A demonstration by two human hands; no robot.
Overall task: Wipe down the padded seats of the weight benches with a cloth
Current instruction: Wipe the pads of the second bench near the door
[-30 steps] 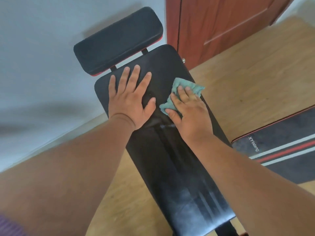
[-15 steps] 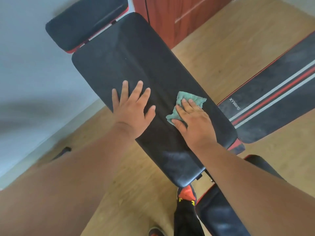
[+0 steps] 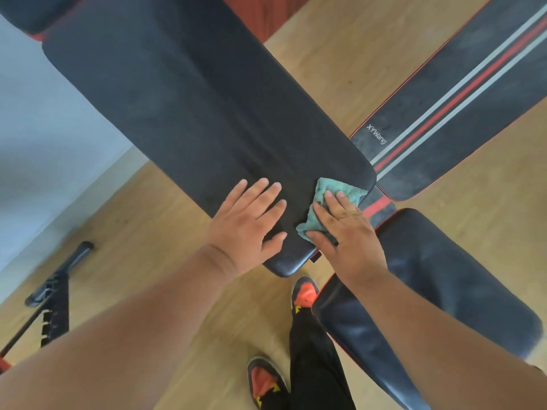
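A long black padded bench seat [image 3: 183,108] is running diagonally above a wooden floor [image 3: 165,220], with a green cloth [image 3: 337,193] lying at its near right corner under a pressing right hand [image 3: 346,235], while a left hand [image 3: 245,223] is resting flat by the near edge. A second padded seat [image 3: 450,291] is sitting just beyond that corner.

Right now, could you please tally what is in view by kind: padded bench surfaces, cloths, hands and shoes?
Padded bench surfaces: 4 (long pad, head pad, striped pad, seat pad)
Cloths: 1 (green cloth)
Hands: 2 (left hand, right hand)
Shoes: 2 ()
Total: 9
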